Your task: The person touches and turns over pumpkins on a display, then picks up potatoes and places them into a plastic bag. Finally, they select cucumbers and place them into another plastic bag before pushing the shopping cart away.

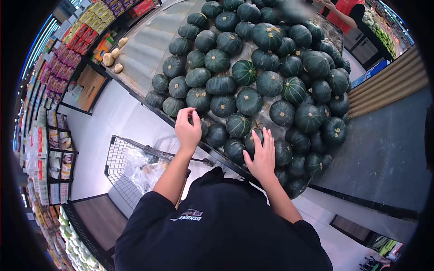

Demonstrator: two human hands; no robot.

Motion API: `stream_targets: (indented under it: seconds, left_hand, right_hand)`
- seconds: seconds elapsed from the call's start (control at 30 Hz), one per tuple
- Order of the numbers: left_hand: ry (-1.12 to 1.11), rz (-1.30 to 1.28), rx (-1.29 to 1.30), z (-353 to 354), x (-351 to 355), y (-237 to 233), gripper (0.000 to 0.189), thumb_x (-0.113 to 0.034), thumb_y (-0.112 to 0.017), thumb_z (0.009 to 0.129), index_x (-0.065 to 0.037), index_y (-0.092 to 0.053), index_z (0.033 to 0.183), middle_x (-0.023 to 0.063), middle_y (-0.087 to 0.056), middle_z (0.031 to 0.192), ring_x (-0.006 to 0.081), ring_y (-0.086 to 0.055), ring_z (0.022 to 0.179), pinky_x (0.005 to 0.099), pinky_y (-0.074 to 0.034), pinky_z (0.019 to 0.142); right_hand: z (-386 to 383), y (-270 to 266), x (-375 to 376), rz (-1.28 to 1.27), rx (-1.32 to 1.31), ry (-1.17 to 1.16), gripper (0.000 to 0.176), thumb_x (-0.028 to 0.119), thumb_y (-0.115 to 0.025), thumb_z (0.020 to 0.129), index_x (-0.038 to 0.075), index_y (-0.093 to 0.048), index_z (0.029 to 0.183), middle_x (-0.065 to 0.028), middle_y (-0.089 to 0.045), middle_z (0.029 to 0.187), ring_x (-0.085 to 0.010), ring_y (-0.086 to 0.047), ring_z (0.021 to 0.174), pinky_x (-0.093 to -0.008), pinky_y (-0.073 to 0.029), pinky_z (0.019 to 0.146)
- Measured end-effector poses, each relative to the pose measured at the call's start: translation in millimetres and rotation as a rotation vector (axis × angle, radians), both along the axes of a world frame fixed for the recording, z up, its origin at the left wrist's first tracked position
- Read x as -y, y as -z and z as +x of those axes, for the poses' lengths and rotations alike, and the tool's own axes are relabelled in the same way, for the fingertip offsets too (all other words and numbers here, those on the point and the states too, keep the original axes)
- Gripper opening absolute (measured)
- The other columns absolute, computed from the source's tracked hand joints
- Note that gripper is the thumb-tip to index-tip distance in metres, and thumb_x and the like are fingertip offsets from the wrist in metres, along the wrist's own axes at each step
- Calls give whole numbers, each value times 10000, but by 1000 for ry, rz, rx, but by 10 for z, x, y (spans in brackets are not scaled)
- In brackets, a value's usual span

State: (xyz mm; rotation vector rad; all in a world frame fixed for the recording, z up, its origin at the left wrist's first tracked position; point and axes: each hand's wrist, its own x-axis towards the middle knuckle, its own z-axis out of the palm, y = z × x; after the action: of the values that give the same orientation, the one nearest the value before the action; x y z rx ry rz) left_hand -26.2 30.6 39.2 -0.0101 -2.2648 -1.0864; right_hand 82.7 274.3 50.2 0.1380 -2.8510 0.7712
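Observation:
Many dark green pumpkins (pixel 248 100) are heaped on a display stand (pixel 153 40). My left hand (pixel 188 128) is over the stand's near edge, its fingers curled with the thumb close to them; a gap shows between them and nothing is seen in the hand. Beside it lie a pumpkin (pixel 217 135) and others of the lowest row. My right hand (pixel 261 156) has its fingers spread, palm down, over a pumpkin at the near edge that it partly hides. Whether it touches that pumpkin is unclear.
A wire shopping cart (pixel 122 167) holding plastic bags stands at the lower left. Small tan vegetables (pixel 108 59) lie on the stand's left part. Packaged goods (pixel 56 74) fill shelves at the left. A person in a red vest (pixel 347 13) stands beyond the stand.

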Motion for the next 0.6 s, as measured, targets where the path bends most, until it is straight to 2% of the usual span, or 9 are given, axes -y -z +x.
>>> stream_targets:
  seconds: [0.03, 0.13, 0.23, 0.3, 0.37, 0.4, 0.5, 0.6]
  left_hand:
    - [12, 152, 1, -51, 18, 33, 131, -104, -577, 978, 15, -630, 988, 107, -644, 874, 210, -660, 779, 334, -515, 712]
    - [102, 646, 57, -265, 79, 47, 143, -109, -522, 1035, 2, -610, 1016, 44, -624, 855, 112, -608, 765, 264, -513, 717]
    - [201, 1033, 84, -465, 140, 37, 126, -117, -534, 1031, -22, -615, 1035, 32, -608, 815, 113, -591, 719, 291, -540, 707]
    - [266, 1120, 101, -572, 221, 85, 139, -133, -534, 1028, -24, -619, 1038, 37, -605, 804, 123, -588, 710, 307, -549, 711]
    - [333, 1207, 121, -645, 245, 112, 152, -149, -535, 1026, -26, -623, 1041, 42, -603, 793, 133, -585, 701, 323, -558, 715]
    - [373, 1262, 119, -678, 245, 105, 155, -160, -535, 1026, -30, -617, 1048, 41, -606, 782, 135, -582, 690, 326, -550, 707]
    - [427, 1368, 136, -761, 240, 89, 178, -187, -530, 1030, -31, -610, 1063, 46, -604, 770, 142, -573, 680, 339, -535, 701]
    - [540, 1400, 142, -756, 259, 60, 192, -193, -531, 1035, -24, -604, 1090, 55, -605, 785, 149, -569, 704, 330, -525, 705]
  right_hand:
    - [2, 5, -6, -16, -19, -3, 718, 218, -758, 831, 60, -452, 1461, -279, -323, 1541, -456, -273, 1468, -552, -265, 1192]
    - [-4, -26, 78, -104, -109, -12, 611, 176, -744, 817, 50, -529, 1375, -251, -418, 1457, -456, -330, 1429, -543, -307, 1168]
    - [-131, -154, 318, -205, -160, -154, 515, 141, -735, 801, 44, -597, 1287, -186, -542, 1316, -404, -471, 1307, -485, -407, 1090]
    - [-303, -146, 581, -212, -96, -247, 581, 151, -761, 785, 65, -574, 1328, -174, -543, 1300, -369, -510, 1244, -454, -450, 1025]
    - [-509, -156, 863, -131, -67, -271, 706, 179, -798, 764, 94, -510, 1404, -182, -521, 1334, -377, -518, 1228, -447, -460, 1013]
    - [-615, -95, 992, -46, -72, -277, 870, 217, -847, 718, 114, -431, 1475, -192, -498, 1358, -372, -518, 1230, -444, -462, 1009]
    - [-863, 41, 1249, 43, -79, -255, 958, 245, -887, 662, 129, -418, 1489, -191, -489, 1367, -354, -526, 1211, -433, -475, 976]
    - [-973, 83, 1340, 83, -105, -230, 1005, 266, -925, 576, 128, -453, 1452, -165, -510, 1320, -322, -549, 1121, -421, -491, 911]
